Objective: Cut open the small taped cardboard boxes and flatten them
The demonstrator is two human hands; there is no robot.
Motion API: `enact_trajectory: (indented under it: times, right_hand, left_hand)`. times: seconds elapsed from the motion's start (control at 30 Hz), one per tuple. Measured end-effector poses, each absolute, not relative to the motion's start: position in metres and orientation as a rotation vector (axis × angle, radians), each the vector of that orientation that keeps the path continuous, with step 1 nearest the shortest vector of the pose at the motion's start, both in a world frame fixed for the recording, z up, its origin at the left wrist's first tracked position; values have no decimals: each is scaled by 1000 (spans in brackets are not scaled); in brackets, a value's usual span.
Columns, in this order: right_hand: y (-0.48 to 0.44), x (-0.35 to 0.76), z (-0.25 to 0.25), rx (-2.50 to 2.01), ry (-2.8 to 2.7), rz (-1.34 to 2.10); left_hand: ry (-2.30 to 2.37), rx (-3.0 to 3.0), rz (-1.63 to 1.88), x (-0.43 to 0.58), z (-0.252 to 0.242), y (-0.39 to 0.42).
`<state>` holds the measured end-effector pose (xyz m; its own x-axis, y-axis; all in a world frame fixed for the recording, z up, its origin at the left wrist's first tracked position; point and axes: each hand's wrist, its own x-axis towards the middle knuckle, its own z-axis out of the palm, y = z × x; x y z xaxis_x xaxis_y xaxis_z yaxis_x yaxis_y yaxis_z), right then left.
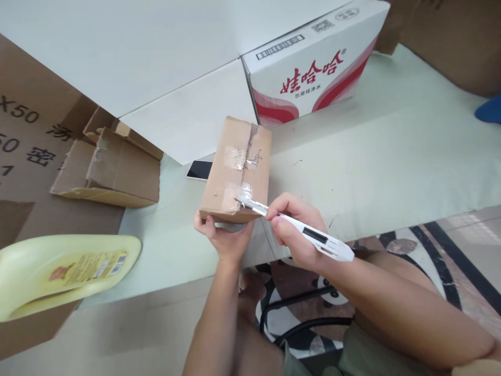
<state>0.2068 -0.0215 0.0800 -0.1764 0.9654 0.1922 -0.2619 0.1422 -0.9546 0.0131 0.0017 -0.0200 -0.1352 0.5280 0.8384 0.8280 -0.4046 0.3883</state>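
Observation:
A small brown cardboard box (235, 175) is tilted up above the table, its near end gripped by my left hand (227, 240) from below. Clear tape (235, 156) crosses the seam on its top face in two places. My right hand (299, 230) is closed around a white utility knife (329, 245). The knife's blade lies against the taped seam near the box's close end. Part of my left palm and some fingers are hidden beneath the box.
A white carton with red lettering (313, 78) and a large white panel (195, 112) stand behind. A phone (199, 170) lies partly under the box. Open cardboard (121, 167) and a yellow bottle (70, 271) are at left. The pale green tablecloth (376, 156) stretches right.

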Motion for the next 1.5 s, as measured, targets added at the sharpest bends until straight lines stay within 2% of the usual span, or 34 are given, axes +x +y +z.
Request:
enact_trajectory:
  times: [0.47,1.13,1.5]
  right_hand:
    - [-23,205,77,-768,-1237,1325]
    - [-23,203,78,-760,-1266,1299]
    - [-23,205,80,-758,-1281,1288]
  left_hand:
    - [-1659,-1819,-1597,10,-25,1]
    - [-1524,-1867,-1481,11,-20,2]
    - [-1486,-1878,-1554,12,-20,5]
